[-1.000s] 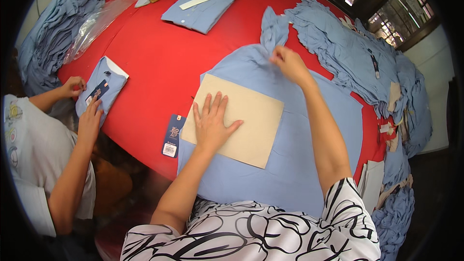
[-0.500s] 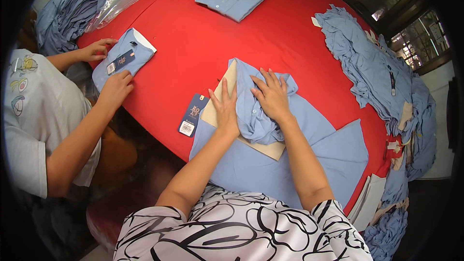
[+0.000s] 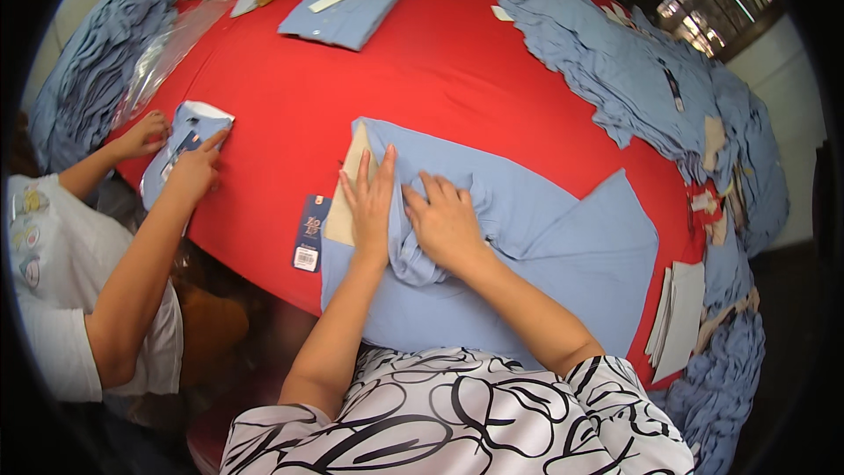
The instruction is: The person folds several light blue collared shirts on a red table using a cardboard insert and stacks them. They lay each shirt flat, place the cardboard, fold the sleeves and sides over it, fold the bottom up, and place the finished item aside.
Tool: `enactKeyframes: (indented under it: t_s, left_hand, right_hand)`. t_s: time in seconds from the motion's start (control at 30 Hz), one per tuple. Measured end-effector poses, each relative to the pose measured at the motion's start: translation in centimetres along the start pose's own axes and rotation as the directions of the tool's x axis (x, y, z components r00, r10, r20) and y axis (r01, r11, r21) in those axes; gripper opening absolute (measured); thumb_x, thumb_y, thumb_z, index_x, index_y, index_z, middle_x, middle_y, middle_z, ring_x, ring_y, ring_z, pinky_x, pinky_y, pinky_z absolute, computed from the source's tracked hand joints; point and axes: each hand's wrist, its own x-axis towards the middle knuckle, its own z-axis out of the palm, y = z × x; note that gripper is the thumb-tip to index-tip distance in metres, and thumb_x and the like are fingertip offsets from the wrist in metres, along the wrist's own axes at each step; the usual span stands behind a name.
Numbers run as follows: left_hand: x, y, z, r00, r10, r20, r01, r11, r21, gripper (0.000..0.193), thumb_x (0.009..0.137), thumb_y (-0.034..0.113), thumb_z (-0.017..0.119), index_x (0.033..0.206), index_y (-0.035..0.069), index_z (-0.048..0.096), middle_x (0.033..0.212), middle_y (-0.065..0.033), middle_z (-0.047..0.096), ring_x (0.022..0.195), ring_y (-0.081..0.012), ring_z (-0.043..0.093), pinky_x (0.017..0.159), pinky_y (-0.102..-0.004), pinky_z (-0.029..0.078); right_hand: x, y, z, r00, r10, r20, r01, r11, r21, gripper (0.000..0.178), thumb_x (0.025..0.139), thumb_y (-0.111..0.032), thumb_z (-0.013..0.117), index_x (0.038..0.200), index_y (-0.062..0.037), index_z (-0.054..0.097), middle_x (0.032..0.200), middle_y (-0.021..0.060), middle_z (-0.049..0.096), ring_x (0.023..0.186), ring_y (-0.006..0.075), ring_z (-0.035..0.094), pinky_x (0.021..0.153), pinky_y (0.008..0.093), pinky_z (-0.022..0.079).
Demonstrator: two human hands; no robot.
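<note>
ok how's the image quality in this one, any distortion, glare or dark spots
Head view: fisheye rim leaves the corners black; head view: bright patches in the window at upper right, pale sheen on the clear plastic; head view: soft shadows in the blue garment's folds, deep darkness below the red table at lower left.

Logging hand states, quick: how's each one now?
Left hand: open, on rectangular beige card and light-blue cloth garment.
Right hand: open, resting on garment.
</note>
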Motion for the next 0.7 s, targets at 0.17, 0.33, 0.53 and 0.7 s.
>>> enactKeyframes:
  t_s: [0.17,0.33,0.53,0.7]
  left_hand:
    - [-0.4,-0.3,-1.3,0.988,-0.08,0.129,0.134,0.857,-0.497,0.023,0.083,0.004,0.052,0.1,0.013,0.065,0.105,-0.0078,0.056,0.114,-0.0294,0.049,0.119,-0.0512,0.023]
    - [0.3,0.6,-2.9,0.999,-0.034,-0.03,0.022,0.943,-0.332,0.007,0.086,0.003,0.05,0.089,0.007,0.055,0.115,-0.008,0.06,0.13,-0.0316,0.044,0.12,-0.0492,0.022]
    - [0.6,0.8,-1.4,0.997,0.033,0.063,0.015,0.774,-0.633,0.003,0.087,0.003,0.048,0.085,0.005,0.047,0.123,-0.011,0.061,0.13,-0.0337,0.049,0.119,-0.0483,0.026]
    - [0.3,0.9,-2.3,0.992,-0.028,0.126,0.103,0.756,-0.647,0.004,0.087,0.006,0.05,0.084,0.005,0.046,0.125,-0.0128,0.061,0.128,-0.0351,0.051,0.118,-0.0459,0.027]
  right_hand:
    - [-3.7,-3.3,-13.1,0.722,-0.174,0.669,0.011,0.971,0.24,0.033,0.094,-0.019,0.056,0.125,-0.0117,0.063,0.109,0.0112,0.07,0.102,0.0309,0.066,0.086,0.0484,0.052]
    - [-5.6,14.8,-11.8,0.954,0.296,0.048,-0.285,0.944,-0.164,0.045,0.08,0.001,0.054,0.121,-0.0105,0.066,0.12,0.0123,0.066,0.112,0.0364,0.06,0.095,0.0435,0.049]
    - [-16.4,31.6,-11.9,0.856,0.34,-0.389,-0.497,0.747,-0.441,0.037,0.07,-0.006,0.067,0.106,-0.0103,0.064,0.106,0.0092,0.061,0.105,0.0332,0.052,0.089,0.047,0.041]
    - [-26.4,27.1,-16.3,0.672,0.452,-0.586,-0.723,0.569,-0.391,0.031,0.065,-0.001,0.067,0.094,-0.0105,0.061,0.098,0.0074,0.058,0.101,0.0311,0.051,0.087,0.0468,0.04]
